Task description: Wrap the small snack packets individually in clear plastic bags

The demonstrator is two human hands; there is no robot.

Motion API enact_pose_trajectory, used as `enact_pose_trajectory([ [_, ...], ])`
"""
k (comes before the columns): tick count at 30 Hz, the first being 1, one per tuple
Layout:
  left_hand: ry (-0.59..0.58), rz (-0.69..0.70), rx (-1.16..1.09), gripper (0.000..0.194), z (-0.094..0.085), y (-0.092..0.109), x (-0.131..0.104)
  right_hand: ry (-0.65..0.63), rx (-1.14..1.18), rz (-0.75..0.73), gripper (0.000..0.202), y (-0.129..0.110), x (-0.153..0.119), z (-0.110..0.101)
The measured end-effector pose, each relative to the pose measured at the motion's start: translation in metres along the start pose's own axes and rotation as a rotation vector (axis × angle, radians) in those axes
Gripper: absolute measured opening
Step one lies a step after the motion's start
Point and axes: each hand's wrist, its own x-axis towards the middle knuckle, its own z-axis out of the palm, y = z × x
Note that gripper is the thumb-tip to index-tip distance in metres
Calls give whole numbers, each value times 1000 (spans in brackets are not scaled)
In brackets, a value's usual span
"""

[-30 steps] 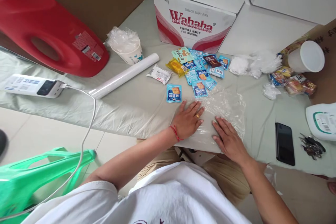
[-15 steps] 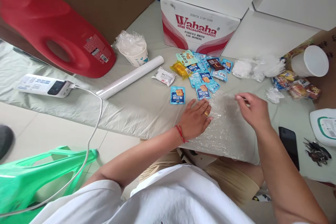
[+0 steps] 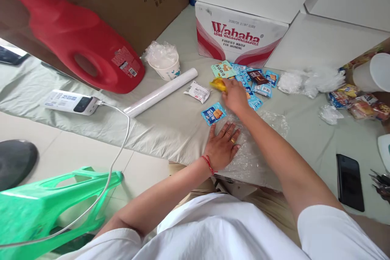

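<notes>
My left hand (image 3: 222,146) lies flat with its fingers spread, pressing on a sheet of clear plastic film (image 3: 252,152) by the front edge of the cloth-covered surface. Just beyond its fingertips is a blue snack packet (image 3: 213,113), lying at a slant. My right hand (image 3: 236,95) reaches across the film, its fingers closed on a yellow snack packet (image 3: 218,84). A white snack packet (image 3: 198,92) sits to the left of it. Behind and beside my right hand are several blue packets (image 3: 263,89), a pale green packet (image 3: 224,69) and a brown packet (image 3: 257,76), some partly hidden.
A roll of plastic film (image 3: 161,91) lies left, near a paper cup (image 3: 166,67) and a red jug (image 3: 91,48). A power bank (image 3: 71,102) trails a white cable. Behind stands a Wahaha carton (image 3: 240,34). Crumpled plastic (image 3: 310,81) and a phone (image 3: 350,183) are right.
My right hand has left the film's right side and moved left and away to the yellow packet, taking hold of it. The nearest blue packet has turned aslant. My left hand stays on the film.
</notes>
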Motion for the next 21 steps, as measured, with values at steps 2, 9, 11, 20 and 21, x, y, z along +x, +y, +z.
enact_pose_trajectory([
  [2, 9, -8, -12, 55, -2, -5, -2, 67, 138, -10, 56, 17, -22, -19],
  [9, 38, -53, -51, 51, -11, -21, 0, 47, 847, 331, 61, 56, -143, -88],
  [11, 42, -72, -47, 51, -14, -25, -1, 108, 663, 289, 59, 56, -178, -95],
  [20, 56, -76, -60, 51, -12, -30, -4, -226, 63, -242, 68, 65, -238, -62],
  [21, 55, -74, -67, 52, -12, -30, -4, -247, 67, -248, 77, 67, -238, -65],
])
